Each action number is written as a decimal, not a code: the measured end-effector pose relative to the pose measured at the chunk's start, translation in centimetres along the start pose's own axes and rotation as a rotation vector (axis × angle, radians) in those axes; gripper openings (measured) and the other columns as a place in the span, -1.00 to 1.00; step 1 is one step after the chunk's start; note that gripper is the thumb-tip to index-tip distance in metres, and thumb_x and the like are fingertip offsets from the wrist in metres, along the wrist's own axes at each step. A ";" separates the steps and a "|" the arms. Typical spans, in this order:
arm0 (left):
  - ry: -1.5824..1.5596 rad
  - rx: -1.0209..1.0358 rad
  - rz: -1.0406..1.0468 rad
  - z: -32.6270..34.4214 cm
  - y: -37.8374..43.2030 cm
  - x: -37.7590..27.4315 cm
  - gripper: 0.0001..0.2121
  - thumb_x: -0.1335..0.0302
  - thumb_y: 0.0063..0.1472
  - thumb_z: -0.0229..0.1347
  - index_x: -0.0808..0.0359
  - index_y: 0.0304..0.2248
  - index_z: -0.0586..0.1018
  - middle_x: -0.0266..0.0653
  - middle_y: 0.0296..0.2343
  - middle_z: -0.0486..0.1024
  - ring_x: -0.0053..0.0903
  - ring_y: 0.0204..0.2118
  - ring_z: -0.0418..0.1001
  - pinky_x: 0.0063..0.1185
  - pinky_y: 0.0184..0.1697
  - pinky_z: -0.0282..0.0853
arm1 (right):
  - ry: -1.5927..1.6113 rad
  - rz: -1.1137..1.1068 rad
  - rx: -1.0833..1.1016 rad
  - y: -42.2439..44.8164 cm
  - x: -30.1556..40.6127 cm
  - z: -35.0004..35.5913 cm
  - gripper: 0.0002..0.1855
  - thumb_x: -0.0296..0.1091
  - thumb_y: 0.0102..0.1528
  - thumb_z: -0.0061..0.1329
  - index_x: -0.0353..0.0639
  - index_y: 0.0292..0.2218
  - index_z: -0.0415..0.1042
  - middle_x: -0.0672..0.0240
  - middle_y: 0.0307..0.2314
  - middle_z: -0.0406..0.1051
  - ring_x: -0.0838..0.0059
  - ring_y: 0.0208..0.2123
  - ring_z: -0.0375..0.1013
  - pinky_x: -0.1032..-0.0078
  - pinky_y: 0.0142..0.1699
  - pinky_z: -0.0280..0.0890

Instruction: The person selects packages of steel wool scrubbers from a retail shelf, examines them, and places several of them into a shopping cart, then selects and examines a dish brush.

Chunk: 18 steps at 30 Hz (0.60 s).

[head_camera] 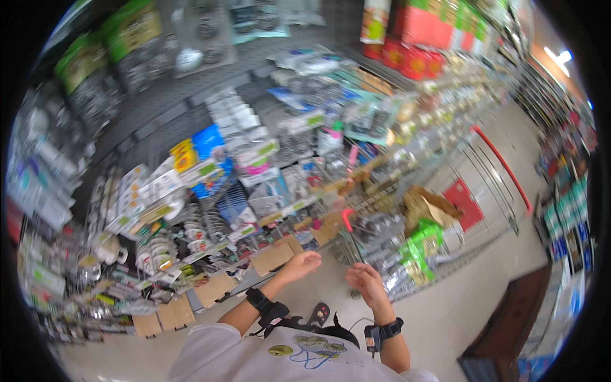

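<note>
My left hand (303, 265) is held in front of my body, fingers loosely curled, with nothing seen in it. My right hand (366, 282) is raised beside the near end of a wire shopping cart (496, 241), fingers loosely bent and holding nothing visible. Both wrists wear black strapped devices. In the cart lie a green and clear plastic package (422, 248), a brown paper or cardboard item (427, 205) and several clear packages. A red-tipped cart part (347, 219) stands just above my right hand. The picture is somewhat blurred.
Store shelves (281, 212) packed with small goods run along the left and ahead. Packs with green tops (136, 28) hang above. Cardboard boxes (277, 255) line the lowest shelf. A dark brown panel (513, 310) stands at right, with more stocked shelves (568, 215) beyond the cart.
</note>
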<state>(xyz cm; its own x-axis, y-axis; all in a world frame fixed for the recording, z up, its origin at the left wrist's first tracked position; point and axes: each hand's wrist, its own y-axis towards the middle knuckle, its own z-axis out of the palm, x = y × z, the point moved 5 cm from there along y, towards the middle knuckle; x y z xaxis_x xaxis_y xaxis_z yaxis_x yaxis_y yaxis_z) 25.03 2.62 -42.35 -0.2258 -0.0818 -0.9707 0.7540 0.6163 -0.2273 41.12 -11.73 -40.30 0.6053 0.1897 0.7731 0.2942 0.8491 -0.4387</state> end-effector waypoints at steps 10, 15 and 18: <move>-0.192 -0.440 0.241 -13.6 -14.0 -10.8 -0.84 0.46 0.11 -0.04 0.36 -0.33 0.40 -0.35 -0.50 0.41 -0.68 -0.45 0.35 -0.70 -0.36 0.29 | -0.108 -0.058 0.488 1.5 2.7 18.6 -0.74 -0.38 0.02 -0.25 -0.28 -0.23 0.24 0.10 -0.36 0.35 0.25 -0.32 0.38 0.43 -0.21 0.27; -0.242 -0.619 0.421 -18.6 -20.4 -16.2 -0.86 0.51 0.11 -0.07 0.39 -0.33 0.41 -0.36 -0.52 0.40 -0.73 -0.49 0.34 -0.74 -0.42 0.26 | -0.154 -0.183 0.703 0.6 5.6 28.3 -0.70 -0.40 0.01 -0.23 -0.28 -0.18 0.20 0.10 -0.35 0.34 0.28 -0.33 0.38 0.44 -0.21 0.27; -0.123 -0.698 0.478 -21.5 -24.1 -18.6 -0.86 0.53 0.10 -0.06 0.40 -0.34 0.41 -0.36 -0.52 0.41 -0.73 -0.48 0.35 -0.75 -0.42 0.25 | -0.176 -0.284 0.784 -0.7 7.7 34.0 -0.64 -0.41 0.01 -0.24 -0.26 -0.12 0.15 0.10 -0.33 0.32 0.27 -0.34 0.38 0.45 -0.22 0.28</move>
<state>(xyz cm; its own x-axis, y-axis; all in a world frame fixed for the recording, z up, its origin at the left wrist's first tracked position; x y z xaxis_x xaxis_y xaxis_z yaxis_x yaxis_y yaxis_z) -2.19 6.18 -17.11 0.1188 0.2506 -0.9608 0.1893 0.9442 0.2697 20.46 5.86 -18.46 0.4433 -0.0633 0.8941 -0.2190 0.9596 0.1765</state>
